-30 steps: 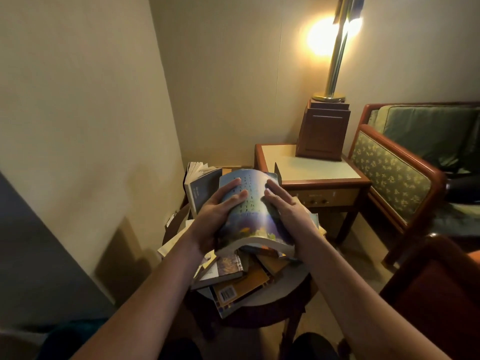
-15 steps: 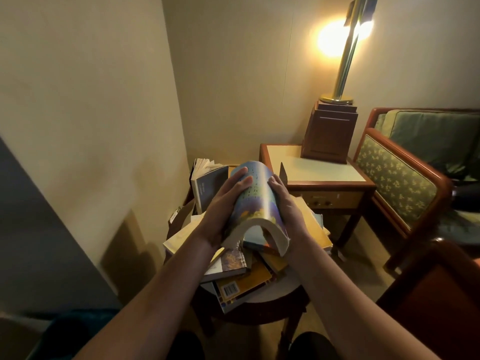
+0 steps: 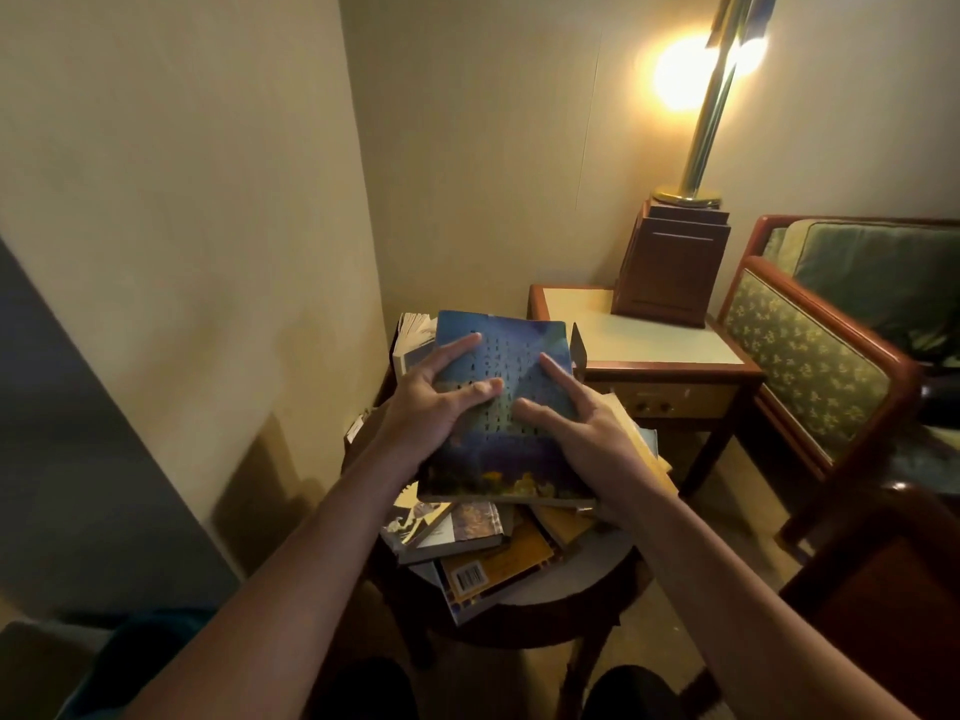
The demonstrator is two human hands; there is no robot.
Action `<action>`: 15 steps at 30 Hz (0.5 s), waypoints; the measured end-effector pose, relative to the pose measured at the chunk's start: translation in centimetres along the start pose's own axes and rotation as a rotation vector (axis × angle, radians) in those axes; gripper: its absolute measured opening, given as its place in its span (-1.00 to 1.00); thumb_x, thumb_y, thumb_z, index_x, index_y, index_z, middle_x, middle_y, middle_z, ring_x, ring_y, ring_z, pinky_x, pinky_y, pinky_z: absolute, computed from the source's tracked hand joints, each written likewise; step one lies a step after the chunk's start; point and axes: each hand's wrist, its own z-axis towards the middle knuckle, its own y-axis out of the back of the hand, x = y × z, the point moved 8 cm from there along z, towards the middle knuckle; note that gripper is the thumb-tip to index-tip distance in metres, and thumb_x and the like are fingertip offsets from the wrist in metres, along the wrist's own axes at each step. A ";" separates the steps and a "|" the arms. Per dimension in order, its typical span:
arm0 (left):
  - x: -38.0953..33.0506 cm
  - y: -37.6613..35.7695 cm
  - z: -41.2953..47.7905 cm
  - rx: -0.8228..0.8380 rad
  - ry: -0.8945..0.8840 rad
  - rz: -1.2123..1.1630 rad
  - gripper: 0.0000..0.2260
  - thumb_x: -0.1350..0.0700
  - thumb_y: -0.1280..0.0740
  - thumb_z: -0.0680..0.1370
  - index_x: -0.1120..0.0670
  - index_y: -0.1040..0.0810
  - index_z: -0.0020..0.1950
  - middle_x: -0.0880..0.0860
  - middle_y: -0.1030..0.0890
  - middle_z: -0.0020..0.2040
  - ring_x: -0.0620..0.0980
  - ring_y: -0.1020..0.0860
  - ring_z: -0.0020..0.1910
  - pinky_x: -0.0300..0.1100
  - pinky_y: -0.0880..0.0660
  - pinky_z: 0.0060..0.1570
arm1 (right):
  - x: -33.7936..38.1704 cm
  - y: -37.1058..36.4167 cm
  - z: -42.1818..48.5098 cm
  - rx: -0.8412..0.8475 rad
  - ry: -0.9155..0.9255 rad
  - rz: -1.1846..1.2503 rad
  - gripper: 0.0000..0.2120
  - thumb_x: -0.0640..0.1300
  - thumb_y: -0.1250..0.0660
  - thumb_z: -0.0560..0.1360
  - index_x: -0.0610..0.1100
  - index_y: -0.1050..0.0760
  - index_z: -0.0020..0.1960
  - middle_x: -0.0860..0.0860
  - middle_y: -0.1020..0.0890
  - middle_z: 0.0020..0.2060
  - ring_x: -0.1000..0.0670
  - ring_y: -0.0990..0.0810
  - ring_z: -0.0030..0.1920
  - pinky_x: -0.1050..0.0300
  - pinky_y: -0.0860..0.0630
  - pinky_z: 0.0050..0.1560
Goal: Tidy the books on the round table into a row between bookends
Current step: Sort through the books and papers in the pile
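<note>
Lounge corner, home or hotel: upholstered armchair (image 3: pixel 810 366), brass lamp (image 3: pixel 701 127) on side table (image 3: pixel 649 335), papered walls.

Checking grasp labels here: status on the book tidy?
Grips: left hand and right hand both on blue book, over loose pile on round table. Not in a row yet. Pile clutters the tabletop; likely bookend behind.

A blue paperback (image 3: pixel 498 407) shows a soft card cover with a faint sheen, above a heap of paper-paged books (image 3: pixel 467 527). At 6 o'clock, a yellow book (image 3: pixel 498 569) has a smooth, barcoded cover. The round table (image 3: pixel 587 574) has a matt pale top and a dark wood rim. At 2 o'clock are a side table (image 3: pixel 649 335) of polished reddish wood, a wooden box (image 3: pixel 672 262) and a shiny brass lamp pole (image 3: pixel 709 122). At 3 o'clock, an armchair (image 3: pixel 805 366) pairs patterned cloth with glossy wood.
</note>
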 end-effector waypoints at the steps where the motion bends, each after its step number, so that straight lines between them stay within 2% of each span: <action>1: 0.5 0.0 -0.1 -0.002 0.016 0.008 -0.54 -0.12 -0.58 0.37 -0.38 -0.56 0.22 0.06 -0.44 0.38 0.12 -0.56 0.24 -0.05 -0.66 -0.01 | -0.3 -0.2 0.0 -0.001 -0.005 -0.028 -0.35 0.08 -0.48 0.43 0.30 -0.34 0.45 -0.02 -0.34 0.37 -0.07 -0.56 0.20 0.13 -0.67 -0.07; 3: 1.5 -0.1 -0.4 -0.018 0.058 -0.021 -0.54 -0.14 -0.57 0.37 -0.37 -0.55 0.23 0.05 -0.38 0.41 0.13 -0.54 0.25 0.03 -0.66 0.01 | -1.1 -0.5 0.1 0.019 -0.023 0.022 -0.32 0.12 -0.50 0.36 0.28 -0.38 0.44 0.00 -0.32 0.40 -0.07 -0.57 0.19 0.10 -0.67 -0.04; 6: 2.4 -0.1 -0.7 -0.008 0.104 -0.031 -0.51 -0.20 -0.54 0.33 -0.37 -0.54 0.23 0.07 -0.33 0.43 0.18 -0.53 0.25 0.12 -0.66 0.00 | -2.0 -0.8 0.1 0.086 -0.051 0.182 -0.31 0.06 -0.49 0.36 0.24 -0.39 0.46 -0.01 -0.34 0.38 -0.11 -0.64 0.14 0.06 -0.65 -0.03; 8: 2.2 0.6 -0.7 0.014 0.118 0.012 -0.51 -0.20 -0.53 0.32 -0.39 -0.53 0.23 0.08 -0.37 0.41 0.19 -0.56 0.21 0.13 -0.65 -0.01 | -2.1 -0.6 -0.1 0.111 -0.042 0.119 -0.29 0.02 -0.48 0.37 0.24 -0.35 0.48 -0.01 -0.33 0.36 -0.11 -0.62 0.16 0.05 -0.66 -0.02; 11: 0.8 3.1 0.3 0.019 0.135 -0.050 -0.57 0.03 -0.55 0.40 -0.27 -0.59 0.22 0.13 -0.43 0.37 0.21 -0.57 0.19 0.05 -0.65 -0.02 | -1.7 -0.3 -0.1 0.189 -0.014 -0.063 -0.24 0.04 -0.50 0.36 0.30 -0.30 0.50 0.06 -0.33 0.37 -0.09 -0.62 0.18 0.00 -0.65 0.07; 13: -0.3 4.2 1.0 0.117 0.204 -0.026 -0.59 0.11 -0.54 0.37 -0.17 -0.66 0.18 0.14 -0.48 0.35 0.21 -0.57 0.17 -0.01 -0.64 -0.06 | -1.4 -0.2 0.0 0.263 0.006 -0.148 -0.20 0.01 -0.50 0.37 0.30 -0.24 0.52 0.16 -0.35 0.33 -0.01 -0.64 0.15 0.03 -0.64 0.06; 15: -1.0 4.4 1.3 0.276 0.292 0.057 -0.60 0.14 -0.56 0.33 -0.07 -0.69 0.16 0.13 -0.54 0.32 0.19 -0.58 0.16 -0.03 -0.64 -0.08 | -1.2 -0.1 0.2 0.324 0.024 -0.216 -0.18 0.01 -0.52 0.37 0.33 -0.22 0.52 0.16 -0.37 0.32 -0.01 -0.62 0.19 0.02 -0.63 0.11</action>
